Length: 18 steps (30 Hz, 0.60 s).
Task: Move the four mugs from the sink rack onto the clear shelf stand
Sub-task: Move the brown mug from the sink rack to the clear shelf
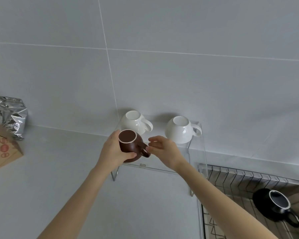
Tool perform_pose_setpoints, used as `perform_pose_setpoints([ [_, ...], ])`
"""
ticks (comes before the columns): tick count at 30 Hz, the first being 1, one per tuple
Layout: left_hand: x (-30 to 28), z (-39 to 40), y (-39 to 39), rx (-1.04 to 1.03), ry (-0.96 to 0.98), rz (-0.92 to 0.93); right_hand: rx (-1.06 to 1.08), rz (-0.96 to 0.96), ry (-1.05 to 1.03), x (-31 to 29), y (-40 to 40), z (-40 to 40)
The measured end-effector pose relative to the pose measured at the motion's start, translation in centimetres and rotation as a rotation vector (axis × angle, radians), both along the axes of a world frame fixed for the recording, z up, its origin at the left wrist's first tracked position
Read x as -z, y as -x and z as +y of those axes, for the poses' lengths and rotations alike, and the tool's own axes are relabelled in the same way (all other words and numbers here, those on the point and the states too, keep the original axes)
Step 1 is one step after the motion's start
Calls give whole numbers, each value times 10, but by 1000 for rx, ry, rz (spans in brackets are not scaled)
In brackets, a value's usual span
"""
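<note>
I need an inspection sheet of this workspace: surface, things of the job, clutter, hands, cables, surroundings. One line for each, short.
Surface: pale grey counter, bare in the middle.
Job's things: clear shelf stand against the wall; two white mugs upside down on it; brown mug upside down at its front left; black mug upside down on the sink rack.
Clutter: crumpled foil bag and brown paper bag at far left.
Hands: left hand grips the brown mug's body; right hand pinches at its handle.
Cables: nothing seen.
Surroundings: grey tiled wall behind.
</note>
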<state>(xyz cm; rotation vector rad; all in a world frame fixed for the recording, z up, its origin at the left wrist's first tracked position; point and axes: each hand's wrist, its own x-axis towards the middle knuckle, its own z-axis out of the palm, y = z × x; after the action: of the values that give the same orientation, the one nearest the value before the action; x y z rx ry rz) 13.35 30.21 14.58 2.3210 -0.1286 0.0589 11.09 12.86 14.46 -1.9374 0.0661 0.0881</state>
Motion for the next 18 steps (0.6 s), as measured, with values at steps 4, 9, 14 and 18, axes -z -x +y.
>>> perform_pose_setpoints([
  [4, -12, -39, 12, 42, -165, -167, 88, -101, 0, -16, 28, -52],
  [9, -30, -135, 57, 332, 35, -380, 332, -158, 58, -18, 81, -154],
  [14, -4, -229, 100, 578, 178, -234, 544, -65, 129, 6, 144, -243],
  [18, 35, -291, 118, 781, -14, 159, 691, 33, 221, 35, 178, -296],
])
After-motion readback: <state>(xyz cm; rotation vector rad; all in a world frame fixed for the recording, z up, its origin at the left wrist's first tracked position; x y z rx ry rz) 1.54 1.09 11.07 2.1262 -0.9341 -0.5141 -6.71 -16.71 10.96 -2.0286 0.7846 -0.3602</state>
